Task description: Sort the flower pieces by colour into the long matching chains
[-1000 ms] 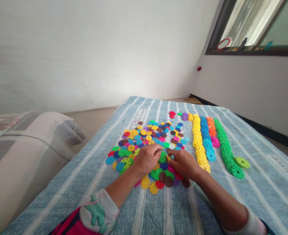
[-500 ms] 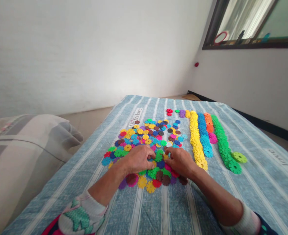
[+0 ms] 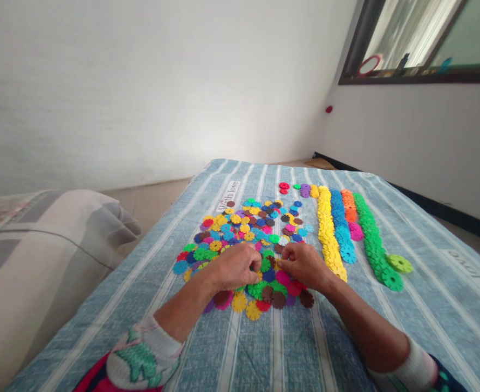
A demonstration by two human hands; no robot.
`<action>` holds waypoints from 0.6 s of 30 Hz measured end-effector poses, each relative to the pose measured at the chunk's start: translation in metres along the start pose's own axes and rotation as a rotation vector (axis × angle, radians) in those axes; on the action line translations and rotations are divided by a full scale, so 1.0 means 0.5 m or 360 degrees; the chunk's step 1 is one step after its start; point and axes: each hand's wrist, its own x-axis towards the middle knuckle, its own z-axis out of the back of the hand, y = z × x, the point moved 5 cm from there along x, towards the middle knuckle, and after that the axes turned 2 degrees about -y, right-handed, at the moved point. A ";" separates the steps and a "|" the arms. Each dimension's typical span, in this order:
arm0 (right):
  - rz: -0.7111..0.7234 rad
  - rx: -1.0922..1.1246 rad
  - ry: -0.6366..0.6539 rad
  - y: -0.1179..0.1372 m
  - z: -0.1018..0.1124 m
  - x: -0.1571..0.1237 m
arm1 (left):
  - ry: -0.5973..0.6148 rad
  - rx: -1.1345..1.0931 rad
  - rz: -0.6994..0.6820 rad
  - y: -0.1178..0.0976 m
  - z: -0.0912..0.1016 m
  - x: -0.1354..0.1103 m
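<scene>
A spread of small interlocking snowflake-shaped plastic discs (image 3: 240, 228) in many colours lies on the blue striped cover (image 3: 231, 348). My left hand (image 3: 235, 267) and my right hand (image 3: 303, 265) hover close together over its front part, fingers curled down among the discs near a green one (image 3: 265, 265). Whether either hand pinches a disc is hidden by the fingers. To the right run long overlapping rows: yellow (image 3: 326, 234), blue (image 3: 341, 228), orange (image 3: 348, 206) and green (image 3: 370, 242). A lime disc (image 3: 399, 263) lies at the green row's end.
A pale bolster (image 3: 47, 272) lies along the left side of the cover, with bare floor beyond it. A white wall (image 3: 141, 92) stands behind. A window (image 3: 411, 43) with small objects on its sill is at upper right. A printed "With love" label (image 3: 229, 196) is on the cover.
Both hands stay over the front of the pile, shifted slightly, with the fingers drawn closer together. Several discs under them have moved a little. The view has barely moved.
</scene>
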 end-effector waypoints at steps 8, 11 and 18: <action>-0.0036 0.0160 -0.0075 -0.005 0.019 0.002 | -0.0013 0.0041 -0.0002 0.004 -0.002 -0.001; -0.0039 0.0212 -0.0100 -0.005 0.022 0.003 | -0.0014 0.0018 -0.0015 0.004 -0.003 -0.001; 0.0000 0.0359 -0.0029 0.001 0.013 -0.005 | 0.0017 -0.0007 -0.0005 0.000 0.000 0.000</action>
